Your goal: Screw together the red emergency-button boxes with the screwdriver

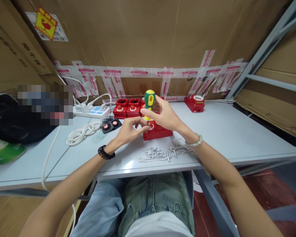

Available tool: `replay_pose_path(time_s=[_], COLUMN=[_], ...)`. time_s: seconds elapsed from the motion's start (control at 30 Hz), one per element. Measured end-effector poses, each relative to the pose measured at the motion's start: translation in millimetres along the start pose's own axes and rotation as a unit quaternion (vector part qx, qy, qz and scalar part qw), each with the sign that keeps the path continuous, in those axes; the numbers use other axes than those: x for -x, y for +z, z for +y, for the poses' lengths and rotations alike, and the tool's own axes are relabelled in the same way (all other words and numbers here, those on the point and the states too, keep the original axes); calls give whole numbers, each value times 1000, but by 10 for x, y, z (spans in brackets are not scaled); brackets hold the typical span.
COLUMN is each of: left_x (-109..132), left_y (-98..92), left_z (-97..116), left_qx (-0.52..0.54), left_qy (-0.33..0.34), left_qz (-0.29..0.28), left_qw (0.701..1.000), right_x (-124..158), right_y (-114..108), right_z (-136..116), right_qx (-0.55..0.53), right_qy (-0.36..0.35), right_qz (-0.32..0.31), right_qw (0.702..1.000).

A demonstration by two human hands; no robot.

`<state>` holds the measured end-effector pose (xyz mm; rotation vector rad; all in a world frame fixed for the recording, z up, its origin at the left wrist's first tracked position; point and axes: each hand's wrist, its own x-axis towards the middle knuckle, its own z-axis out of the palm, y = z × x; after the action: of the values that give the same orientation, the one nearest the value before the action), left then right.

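Observation:
My right hand (pixel 164 115) is closed round the green and yellow handle of a screwdriver (pixel 150 98), which stands nearly upright, tip down. Below it, a red box (pixel 160 133) with a round fitting on top rests on the table. My left hand (pixel 132 130) is pinched at the box's left side, close to the screwdriver's tip. What its fingertips hold, if anything, is too small to make out. Several loose silver screws (pixel 153 152) lie in front of the box, beside white cords with small metal T-shaped bars (pixel 172 151).
More red boxes (pixel 120 112) stand in rows at the back, and another red box (pixel 194 103) with a white ring sits back right. White rings (pixel 81 134), a dark part with red buttons (pixel 111 125) and a power strip (pixel 96 112) lie left. Cardboard (pixel 138 36) walls the back.

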<state>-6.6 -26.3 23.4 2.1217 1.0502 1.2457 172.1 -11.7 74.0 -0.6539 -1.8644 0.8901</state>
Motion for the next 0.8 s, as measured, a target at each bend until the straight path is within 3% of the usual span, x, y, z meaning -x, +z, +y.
replay_pose_path(time_s=[0.1, 0.3, 0.37, 0.53, 0.7, 0.8], left_x=[-3, 4, 1, 1, 17, 23], left_y=[-32, -4, -5, -40, -3, 10], left_z=[4, 0, -1, 20, -28, -64], left_qx=[-24, -26, -17, -21, -35, -34], left_qy=[4, 10, 9, 10, 8, 5], left_qz=[-21, -2, 2, -37, 6, 15], left_qw=[999, 1000, 1000, 999, 999, 999], right_x=[-19, 8, 9, -14, 27, 39], right_y=[-49, 62, 71, 2, 116, 157], right_z=[-20, 5, 14, -38, -88, -93], right_qx=[-59, 72, 58, -66, 61, 73], right_qy=[-1, -13, -10, 3, -29, -44], right_qz=[-54, 37, 39, -52, 56, 65], right_qw=[997, 997, 998, 996, 996, 994])
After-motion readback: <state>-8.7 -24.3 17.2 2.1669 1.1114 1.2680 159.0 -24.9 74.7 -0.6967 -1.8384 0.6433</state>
